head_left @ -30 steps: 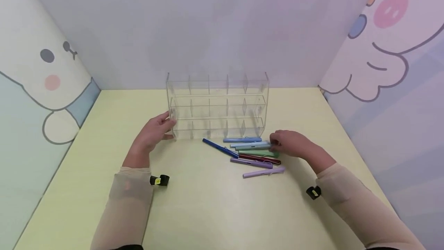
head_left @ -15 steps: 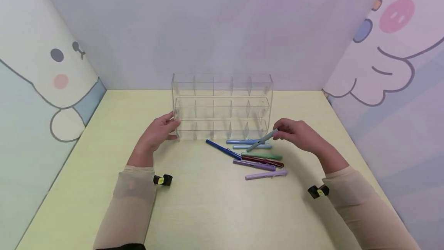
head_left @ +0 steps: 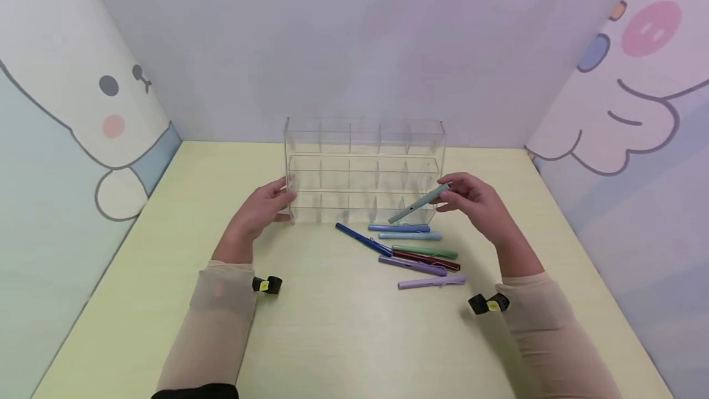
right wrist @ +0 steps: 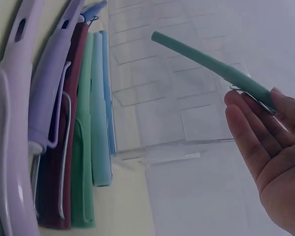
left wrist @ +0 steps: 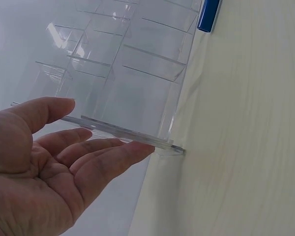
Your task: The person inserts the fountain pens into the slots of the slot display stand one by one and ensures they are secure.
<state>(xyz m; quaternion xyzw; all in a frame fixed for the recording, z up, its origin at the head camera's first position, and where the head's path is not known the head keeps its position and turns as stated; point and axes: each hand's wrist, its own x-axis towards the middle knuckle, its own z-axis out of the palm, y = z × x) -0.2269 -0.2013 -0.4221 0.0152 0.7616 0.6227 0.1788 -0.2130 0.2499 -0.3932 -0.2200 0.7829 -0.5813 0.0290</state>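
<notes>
A clear acrylic rack (head_left: 364, 180) with several small compartments in tiers stands upright near the back wall. My left hand (head_left: 262, 211) rests against its left side, fingers (left wrist: 113, 160) fairly straight along the side panel and the thumb near its edge. Between thumb and fingers, my right hand (head_left: 476, 205) pinches a teal-green pen (head_left: 418, 204) by its clip end. That pen slants in the air before the rack's lower right corner, its other end pointing down and left. In the right wrist view the pen (right wrist: 201, 59) shows a metal clip beside the fingertips.
Several pens lie before the rack: dark blue (head_left: 362, 239), blue (head_left: 399, 228), light blue (head_left: 410, 236), green (head_left: 425, 251), dark red (head_left: 426, 259), purple (head_left: 412, 265) and lilac (head_left: 432, 282). Cartoon-printed walls (head_left: 354, 48) enclose the table (head_left: 332, 337).
My right hand has lifted the teal-green pen from among the others and raised it toward the rack's right side. My left hand stays at the rack's left side. The head view has shifted slightly.
</notes>
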